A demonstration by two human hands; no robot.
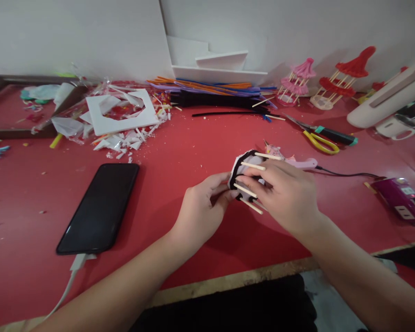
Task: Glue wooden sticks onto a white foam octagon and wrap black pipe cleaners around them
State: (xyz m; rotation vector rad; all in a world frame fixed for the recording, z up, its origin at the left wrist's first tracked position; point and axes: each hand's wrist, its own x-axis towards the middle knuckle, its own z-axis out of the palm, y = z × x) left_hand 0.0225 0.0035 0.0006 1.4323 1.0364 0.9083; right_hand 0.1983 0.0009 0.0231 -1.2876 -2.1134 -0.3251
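Observation:
Near the front of the red table I hold a small craft base [237, 166], a white round piece with black pipe cleaner along its rim and several pale wooden sticks [253, 166] standing out of it toward the right. My left hand [207, 198] pinches the base's left edge between thumb and fingers. The fingers of my right hand [285, 191] reach in among the sticks and press on the black pipe cleaner at the rim. Part of the base is hidden behind the right hand. Just beyond that hand lies a pink glue gun [302, 163] with a black cord.
A black phone [98, 207] on a white cable lies left. Behind it are white foam scraps and a cut-out board [124, 127]. Pipe cleaners [214, 87] lie along the wall. Yellow-handled scissors [320, 143], pink and red carousel-like models [295, 85] and a purple power strip [397, 198] are right.

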